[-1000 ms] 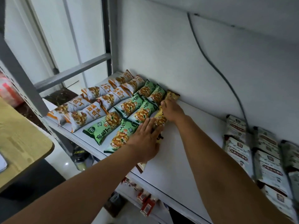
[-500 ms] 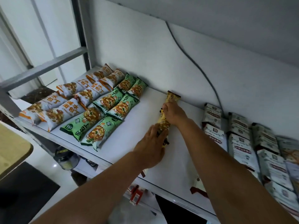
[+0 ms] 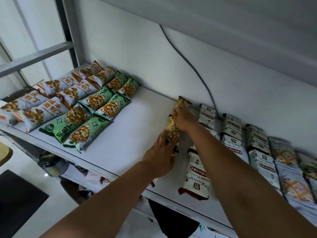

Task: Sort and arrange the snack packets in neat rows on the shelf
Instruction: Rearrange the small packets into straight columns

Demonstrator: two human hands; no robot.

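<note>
Our left hand (image 3: 160, 152) presses flat, fingers straight, on the yellow packets (image 3: 182, 102) — our right hand (image 3: 184, 118) curls over them farther back; green packets (image 3: 96, 115) lie well left of them.

The left hand (image 3: 159, 155) lies flat on the near end of the yellow packets (image 3: 173, 133). The right hand (image 3: 184, 118) curls its fingers (image 3: 175, 114) over the far part. On the shelf (image 3: 140, 117), green packets (image 3: 103, 107) lie well left of the fingers and white-brown packets (image 3: 231, 127) lie just right.
</note>
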